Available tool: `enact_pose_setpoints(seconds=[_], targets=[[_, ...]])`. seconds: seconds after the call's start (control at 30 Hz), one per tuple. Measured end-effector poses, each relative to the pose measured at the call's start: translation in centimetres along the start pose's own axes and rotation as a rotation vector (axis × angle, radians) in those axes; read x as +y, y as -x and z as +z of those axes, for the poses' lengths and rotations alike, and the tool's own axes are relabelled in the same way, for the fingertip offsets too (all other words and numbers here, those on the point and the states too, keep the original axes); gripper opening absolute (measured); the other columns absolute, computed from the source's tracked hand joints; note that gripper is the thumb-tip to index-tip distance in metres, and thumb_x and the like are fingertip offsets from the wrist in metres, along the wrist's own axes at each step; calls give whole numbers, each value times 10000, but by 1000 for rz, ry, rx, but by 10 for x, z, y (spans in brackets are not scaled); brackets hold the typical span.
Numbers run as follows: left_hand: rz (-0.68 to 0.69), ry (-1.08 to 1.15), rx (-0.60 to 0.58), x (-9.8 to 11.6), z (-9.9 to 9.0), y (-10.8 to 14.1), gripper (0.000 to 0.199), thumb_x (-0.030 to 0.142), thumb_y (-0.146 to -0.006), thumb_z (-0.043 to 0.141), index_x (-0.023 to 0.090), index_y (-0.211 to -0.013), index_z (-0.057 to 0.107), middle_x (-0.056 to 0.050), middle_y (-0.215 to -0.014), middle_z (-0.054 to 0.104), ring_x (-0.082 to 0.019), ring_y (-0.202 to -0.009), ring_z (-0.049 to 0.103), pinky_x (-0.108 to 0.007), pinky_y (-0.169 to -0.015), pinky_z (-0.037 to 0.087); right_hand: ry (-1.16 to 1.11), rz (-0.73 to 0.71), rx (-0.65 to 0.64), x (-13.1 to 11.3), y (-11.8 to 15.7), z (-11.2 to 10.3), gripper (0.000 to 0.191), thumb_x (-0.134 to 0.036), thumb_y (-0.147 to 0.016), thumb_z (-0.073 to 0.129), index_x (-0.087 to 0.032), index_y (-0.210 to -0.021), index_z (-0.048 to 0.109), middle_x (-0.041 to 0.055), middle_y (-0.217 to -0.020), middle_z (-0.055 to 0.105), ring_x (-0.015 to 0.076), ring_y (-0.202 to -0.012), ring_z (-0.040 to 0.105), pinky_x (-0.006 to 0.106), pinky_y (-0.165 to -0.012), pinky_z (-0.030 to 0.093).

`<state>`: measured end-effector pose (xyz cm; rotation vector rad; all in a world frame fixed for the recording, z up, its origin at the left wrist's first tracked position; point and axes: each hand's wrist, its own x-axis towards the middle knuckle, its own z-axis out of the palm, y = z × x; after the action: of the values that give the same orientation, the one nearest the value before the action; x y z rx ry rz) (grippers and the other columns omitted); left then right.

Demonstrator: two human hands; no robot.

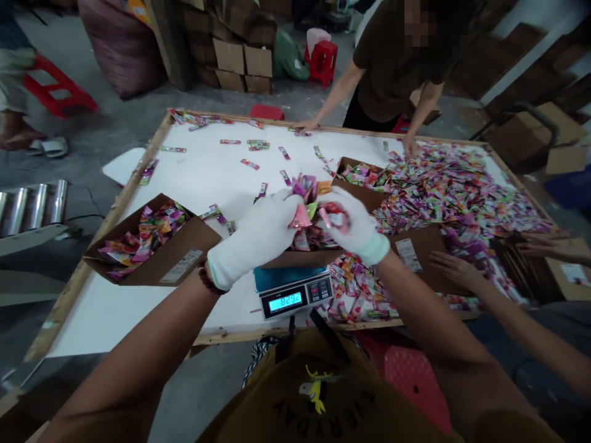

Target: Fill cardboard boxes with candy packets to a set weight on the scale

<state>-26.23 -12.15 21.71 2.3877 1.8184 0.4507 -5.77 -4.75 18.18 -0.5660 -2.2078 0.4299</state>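
My left hand (258, 231), in a white glove, is closed around small colourful wrapped packets (301, 216) above an open cardboard box (295, 259). Opposite it, my right hand (353, 224), also gloved, has its fingers curled on a red and white packet (335, 216). The box rests on a digital scale (295, 295) with a lit blue display; both hands hide most of its contents. More loose packets (355, 286) lie just right of the scale.
Left on the white table (194, 178) sits a filled box (152, 246). A large heap of packets (452, 184) covers the right side, with another box (360, 184) beside it. A co-worker (392, 74) reaches in across the table; another person's hands (455, 271) are at right.
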Motion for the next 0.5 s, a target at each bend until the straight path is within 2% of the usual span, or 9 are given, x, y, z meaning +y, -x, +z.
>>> enact_pose_setpoints(seconds=[0.07, 0.13, 0.2, 0.27, 0.33, 0.4, 0.47, 0.5], targets=[[68, 86, 41, 22, -8, -16, 270, 51, -912, 542, 130, -1136, 670, -124, -1104, 671, -277, -1041, 671, -392, -950, 541, 63, -14, 55, -15, 3, -38, 144, -243, -943, 623, -240, -1070, 691, 57, -978, 718, 256, -955, 684, 511, -1009, 578], [159, 194, 95, 51, -9, -34, 284, 59, -941, 529, 127, -1187, 653, -116, -1146, 663, -262, -1101, 654, -387, -1009, 532, 133, 47, 78, -29, 14, -80, 165, -221, -924, 666, -260, -1077, 714, 61, -988, 716, 271, -951, 691, 518, -942, 602], [242, 278, 92, 83, 0, -53, 300, 67, -969, 510, 128, -1232, 639, -120, -1208, 651, -260, -1157, 639, -393, -1049, 525, 218, 182, 98, -37, 35, -116, 201, -263, -907, 730, -310, -1102, 739, 60, -1010, 722, 292, -968, 701, 529, -918, 605], [289, 339, 26, 113, 18, -69, 322, 78, -987, 502, 119, -1280, 628, -138, -1267, 639, -271, -1191, 636, -403, -1058, 530, 263, 351, 141, -33, 66, -141, 244, -338, -892, 777, -369, -1133, 746, 61, -1035, 732, 307, -978, 716, 556, -940, 606], [293, 403, -62, 135, 45, -79, 349, 71, -991, 490, 106, -1311, 622, -158, -1308, 631, -278, -1207, 639, -406, -1057, 537, 242, 527, 194, -19, 103, -149, 278, -413, -888, 790, -394, -1160, 734, 71, -1055, 738, 316, -962, 734, 585, -949, 625], [282, 481, -159, 145, 73, -82, 348, 99, -1006, 489, 107, -1329, 619, -163, -1316, 635, -274, -1194, 650, -406, -1050, 544, 186, 684, 222, 4, 141, -143, 287, -478, -889, 781, -371, -1148, 719, 83, -1048, 739, 324, -934, 748, 622, -943, 645], [290, 549, -265, 144, 92, -78, 409, 217, -1014, 577, 106, -1408, 577, -170, -1351, 630, -282, -1209, 651, -413, -1050, 550, 148, 769, 175, 31, 174, -130, 349, -553, -879, 763, -326, -1138, 705, 93, -1013, 740, 336, -914, 756, 662, -938, 651], [310, 569, -297, 139, 95, -74, 505, 279, -996, 638, 102, -1459, 541, -179, -1395, 616, -290, -1247, 640, -417, -1066, 547, 144, 785, 113, 43, 188, -124, 417, -589, -867, 757, -304, -1166, 697, 100, -1015, 740, 341, -919, 760, 666, -926, 656]])
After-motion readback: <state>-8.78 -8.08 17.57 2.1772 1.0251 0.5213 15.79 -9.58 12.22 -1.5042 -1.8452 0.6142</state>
